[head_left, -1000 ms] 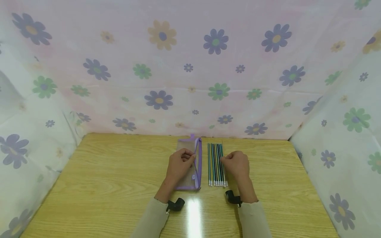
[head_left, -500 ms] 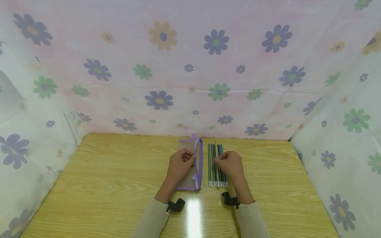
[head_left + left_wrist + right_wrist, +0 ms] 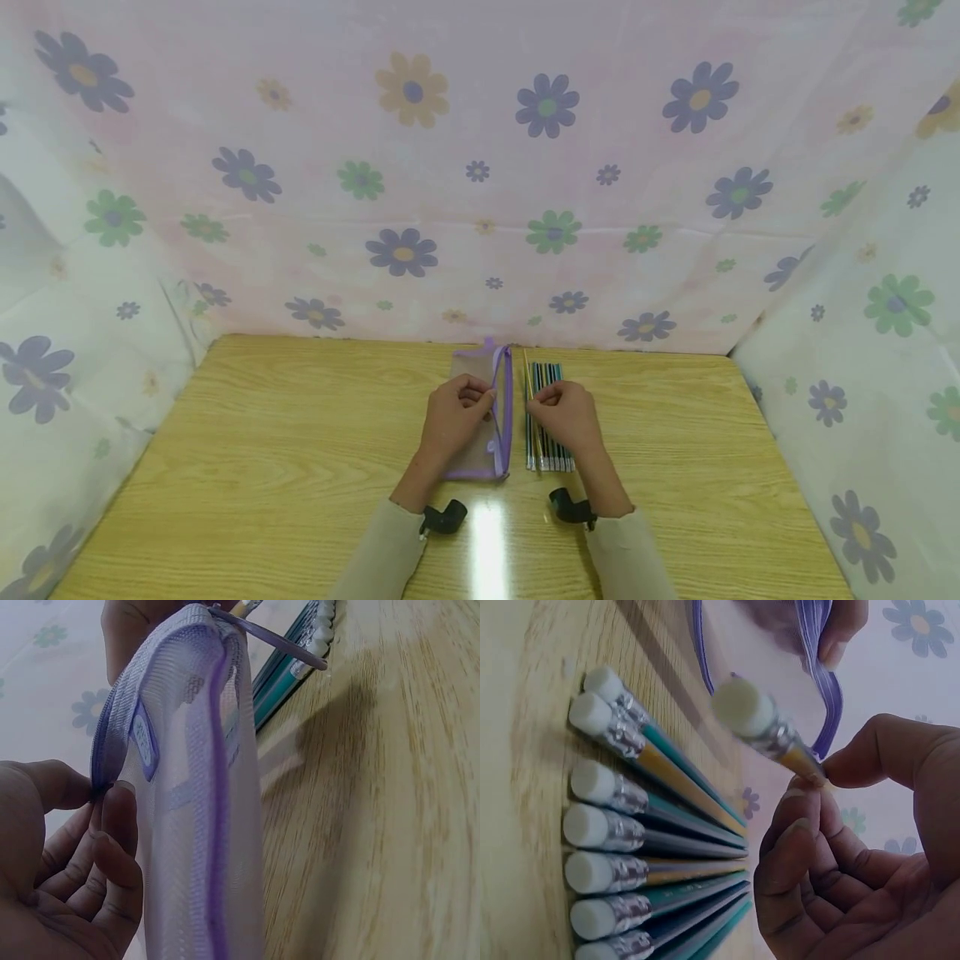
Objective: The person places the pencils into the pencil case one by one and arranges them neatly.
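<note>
A mesh pencil pouch with purple trim lies on the table, its zip side parted. My left hand pinches the edge of that opening between thumb and forefinger; in the left wrist view the mesh wall stands lifted. Between the right thumb and forefinger is a yellow pencil, its white eraser end facing the right wrist camera. My right hand holds it above a row of pencils, close to the pouch. Teal, dark and yellow pencils lie side by side there, erasers toward me.
A wooden table carries everything. Behind it hangs a flowered sheet, and similar sheets close off both sides. Black wrist cameras sit on both wrists, the left camera and the right camera.
My right hand has moved left across the row, lifting the yellow pencil and bringing it toward the pouch. The left hand keeps its pinch on the pouch edge, almost still.
</note>
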`<state>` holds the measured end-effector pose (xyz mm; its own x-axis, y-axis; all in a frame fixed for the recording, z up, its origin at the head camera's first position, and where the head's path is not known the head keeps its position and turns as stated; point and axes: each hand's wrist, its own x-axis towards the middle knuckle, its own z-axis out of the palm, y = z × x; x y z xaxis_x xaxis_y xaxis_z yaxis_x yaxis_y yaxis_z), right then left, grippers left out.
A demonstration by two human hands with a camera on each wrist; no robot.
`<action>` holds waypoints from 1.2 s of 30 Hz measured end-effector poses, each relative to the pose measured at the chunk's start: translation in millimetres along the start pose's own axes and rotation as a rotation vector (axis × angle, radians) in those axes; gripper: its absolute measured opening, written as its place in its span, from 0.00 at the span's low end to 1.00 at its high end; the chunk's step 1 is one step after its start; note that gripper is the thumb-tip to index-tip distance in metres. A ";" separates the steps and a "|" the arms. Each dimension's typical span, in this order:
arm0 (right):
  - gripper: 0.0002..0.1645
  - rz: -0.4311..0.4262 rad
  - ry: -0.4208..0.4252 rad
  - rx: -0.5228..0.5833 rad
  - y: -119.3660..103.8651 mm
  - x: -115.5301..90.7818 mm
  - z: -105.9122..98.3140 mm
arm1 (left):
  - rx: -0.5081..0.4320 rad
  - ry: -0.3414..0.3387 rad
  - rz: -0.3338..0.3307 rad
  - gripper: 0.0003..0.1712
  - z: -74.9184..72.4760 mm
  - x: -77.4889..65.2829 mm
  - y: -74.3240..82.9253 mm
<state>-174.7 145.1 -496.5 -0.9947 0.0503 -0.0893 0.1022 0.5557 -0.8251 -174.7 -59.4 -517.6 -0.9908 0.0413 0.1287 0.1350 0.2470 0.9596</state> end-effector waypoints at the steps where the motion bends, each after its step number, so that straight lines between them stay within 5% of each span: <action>1: 0.05 -0.005 0.000 0.003 -0.7 -0.1 0.5 | -0.002 0.000 0.000 0.04 0.1 0.2 -0.5; 36: 0.08 0.048 -0.038 0.343 -5.9 -4.1 30.8 | -0.024 -0.037 -0.010 0.04 2.2 0.5 -0.1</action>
<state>-171.0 116.0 -508.4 -0.9883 0.0348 -0.1484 0.1524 0.2423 -0.9582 -175.2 -57.2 -518.2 -0.9911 0.0752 0.1100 0.1243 0.2244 0.9665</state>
